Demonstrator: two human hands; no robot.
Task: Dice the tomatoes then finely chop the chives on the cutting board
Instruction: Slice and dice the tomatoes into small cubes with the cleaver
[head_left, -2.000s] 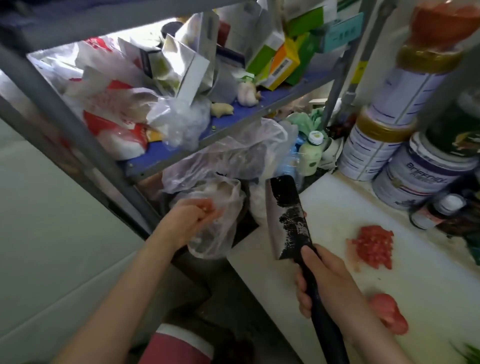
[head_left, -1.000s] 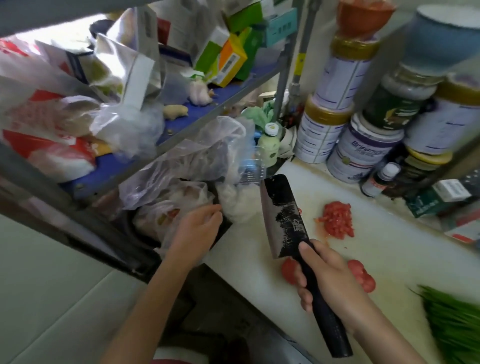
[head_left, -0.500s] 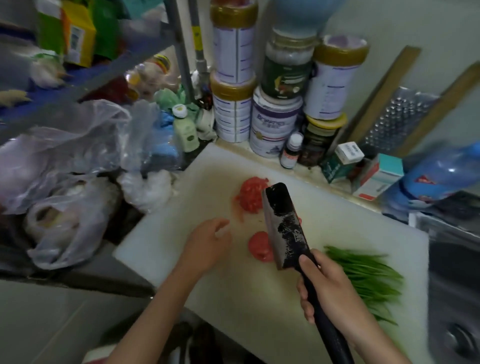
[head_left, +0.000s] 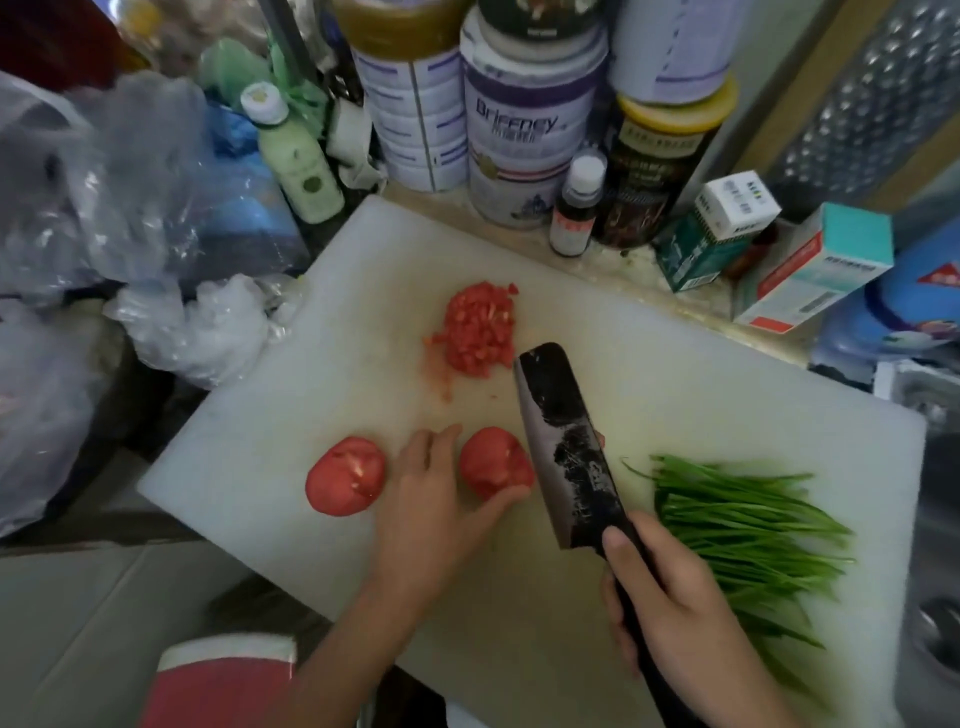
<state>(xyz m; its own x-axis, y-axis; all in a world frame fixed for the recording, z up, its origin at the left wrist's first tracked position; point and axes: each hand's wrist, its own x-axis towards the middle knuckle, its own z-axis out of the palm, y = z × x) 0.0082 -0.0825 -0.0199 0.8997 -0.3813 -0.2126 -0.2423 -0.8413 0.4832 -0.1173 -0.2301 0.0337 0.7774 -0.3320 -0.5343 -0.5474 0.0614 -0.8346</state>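
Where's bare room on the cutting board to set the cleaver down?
Bare: far right of the cutting board, between diced tomato and chives; its left corner, beyond left tomato half. Crowded: mid-board, around left hand, right tomato half, cleaver.

Bare cutting board (head_left: 249, 447) lies open along its left edge and behind the chives (head_left: 737, 530) at far right; tins (head_left: 519, 130) and boxes (head_left: 810, 265) wall the back, plastic bags (head_left: 197, 332) crowd the left, and diced tomato (head_left: 480, 330), the left tomato half (head_left: 345, 483), the left hand (head_left: 436, 514) round the right tomato half (head_left: 491, 460) and the right hand (head_left: 670, 597) with its cleaver (head_left: 566, 447) block the middle.
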